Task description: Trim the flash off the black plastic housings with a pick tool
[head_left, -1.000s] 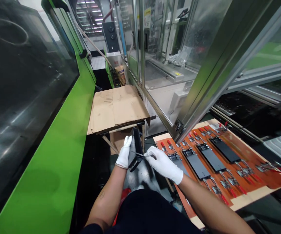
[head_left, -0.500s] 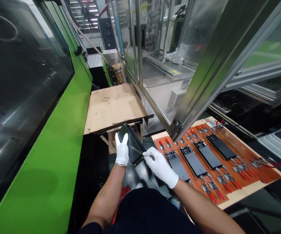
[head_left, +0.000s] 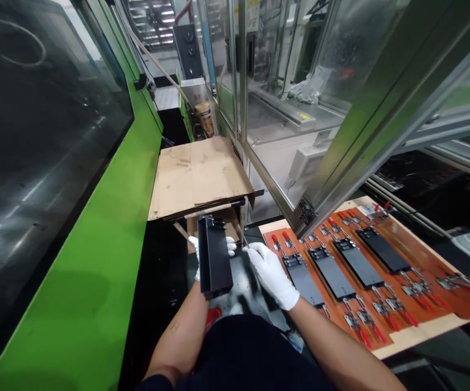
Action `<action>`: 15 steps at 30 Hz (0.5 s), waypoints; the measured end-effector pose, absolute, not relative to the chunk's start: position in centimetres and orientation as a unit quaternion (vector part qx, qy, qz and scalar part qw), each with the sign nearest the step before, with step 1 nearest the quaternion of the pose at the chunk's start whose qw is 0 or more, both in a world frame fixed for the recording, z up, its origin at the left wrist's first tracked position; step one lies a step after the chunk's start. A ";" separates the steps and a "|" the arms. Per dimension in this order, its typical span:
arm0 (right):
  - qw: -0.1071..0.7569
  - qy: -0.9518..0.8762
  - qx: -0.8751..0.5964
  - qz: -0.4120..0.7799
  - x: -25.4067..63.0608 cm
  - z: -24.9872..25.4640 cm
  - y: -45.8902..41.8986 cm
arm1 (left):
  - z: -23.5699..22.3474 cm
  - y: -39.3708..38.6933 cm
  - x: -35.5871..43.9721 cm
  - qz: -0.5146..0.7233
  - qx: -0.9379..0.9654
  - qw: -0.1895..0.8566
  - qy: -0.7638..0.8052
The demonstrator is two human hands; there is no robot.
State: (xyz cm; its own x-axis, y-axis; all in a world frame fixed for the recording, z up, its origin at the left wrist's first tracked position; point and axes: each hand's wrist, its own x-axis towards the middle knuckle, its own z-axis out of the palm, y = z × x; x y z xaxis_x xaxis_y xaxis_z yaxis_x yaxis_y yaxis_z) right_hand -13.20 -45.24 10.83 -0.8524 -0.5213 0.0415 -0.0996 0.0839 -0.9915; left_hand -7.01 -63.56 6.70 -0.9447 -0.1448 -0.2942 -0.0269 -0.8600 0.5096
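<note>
Left hand (head_left: pixel 230 246) wraps behind and around a black part (head_left: pixel 220 258), thumb side at one edge, fingers showing at the other, palm hidden. Part sits in that grip, long and narrow, box-like, smooth dark faces, channel down its left side, small raised bits at the far end. Right hand (head_left: pixel 270 276), just to the right, pinches a thin tool (head_left: pixel 242 234): straight, pale, rod-like, tip too fine to make out, apart from the part. Both hands white-gloved, soft fabric. Step in hand, as a judgement: part being held and positioned for tool work, no contact now. Next move seems to call for a firm left hand and a light, controlled right one along the part's edges. Right of the right hand: orange board (head_left: pixel 461 302) on pale wood, four flat, dark grey-to-black plates (head_left: pixel 331 272) in a row, metal clamps (head_left: pixel 274 238) with red handles around them. Left of the left hand: smooth green machine panel (head_left: pixel 108 217). Beyond both hands: flat, stained cardboard sheet (head_left: pixel 202 174), creased, with worn edges. Further off, past the cardboard: printed paper sack (head_left: pixel 205 120).
</note>
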 end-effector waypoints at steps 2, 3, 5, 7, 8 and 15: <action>0.221 0.695 -0.209 -0.652 -13.0 11.1 -45.6 | 6.8 -62.3 -6.7 -0.961 0.099 0.014 -0.256; 0.259 0.679 -0.197 -0.659 -12.9 11.2 -45.8 | 7.0 -61.6 -6.6 -0.967 0.075 0.003 -0.244; 0.322 0.645 -0.163 -0.674 -12.8 11.4 -46.5 | 7.3 -60.1 -6.5 -0.972 0.036 -0.035 -0.230; 0.345 0.626 -0.133 -0.686 -12.9 11.5 -47.2 | 7.5 -59.1 -6.5 -0.969 0.024 -0.058 -0.241; 0.348 0.622 -0.125 -0.691 -13.1 11.5 -47.5 | 7.6 -58.8 -6.6 -0.966 0.031 -0.058 -0.249; 0.320 0.635 -0.121 -0.693 -14.2 10.9 -48.7 | 6.4 -59.3 -6.8 -0.949 0.208 -0.004 -0.235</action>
